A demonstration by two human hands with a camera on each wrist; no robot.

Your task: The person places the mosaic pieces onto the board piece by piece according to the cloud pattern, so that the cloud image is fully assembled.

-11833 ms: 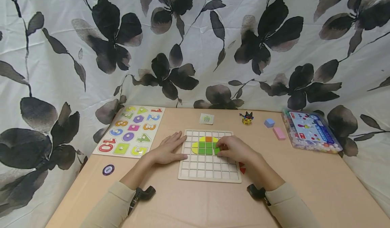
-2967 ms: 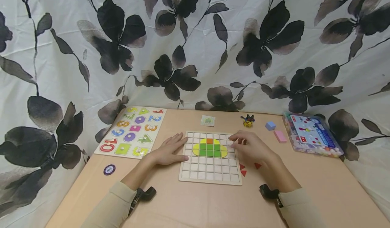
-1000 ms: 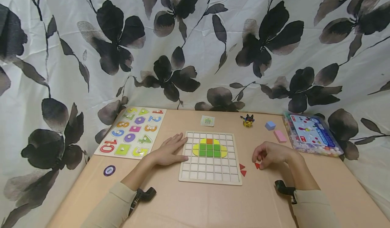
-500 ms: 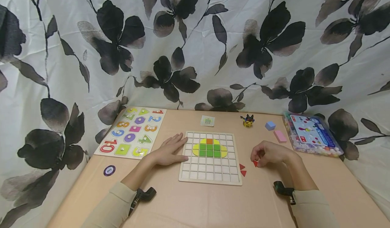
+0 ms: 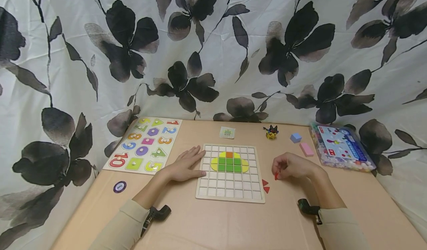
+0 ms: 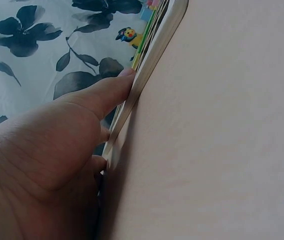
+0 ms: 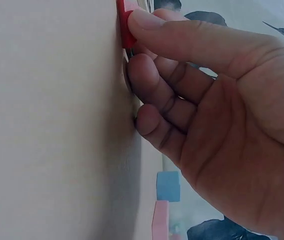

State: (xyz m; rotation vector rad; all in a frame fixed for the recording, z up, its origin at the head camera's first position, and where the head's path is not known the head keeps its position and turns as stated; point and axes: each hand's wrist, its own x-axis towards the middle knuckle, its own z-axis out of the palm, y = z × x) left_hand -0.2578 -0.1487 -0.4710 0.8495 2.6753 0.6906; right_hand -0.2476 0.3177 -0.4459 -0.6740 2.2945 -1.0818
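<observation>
My left hand point(image 5: 184, 165) rests at the left edge of a white grid board point(image 5: 230, 190), fingers straight; in the left wrist view its thumb touches the board's rim point(image 6: 149, 70). On the board, green squares point(image 5: 229, 164), yellow rounded pieces point(image 5: 213, 164) and one orange square point(image 5: 229, 154) form a shape in the upper middle. To the right of the board, my right hand point(image 5: 295, 166) pinches a red triangular tile point(image 7: 126, 25) between thumb and forefinger, tipped on its edge close over the table. Two more red triangles point(image 5: 266, 190) lie by the board's right edge.
A number puzzle board point(image 5: 156, 134) lies at the back left, with a round dark chip point(image 5: 119, 186) in front. Behind the grid are a small pattern card point(image 5: 227, 132) and a toy figure point(image 5: 271, 132). Blue point(image 5: 295, 138) and pink blocks point(image 5: 306, 149) sit near a bead box point(image 5: 341, 146).
My right hand has left the board's upper right for the red triangle on the table, gripped it, tipped it up and drawn it slightly left. The left hand stays in place.
</observation>
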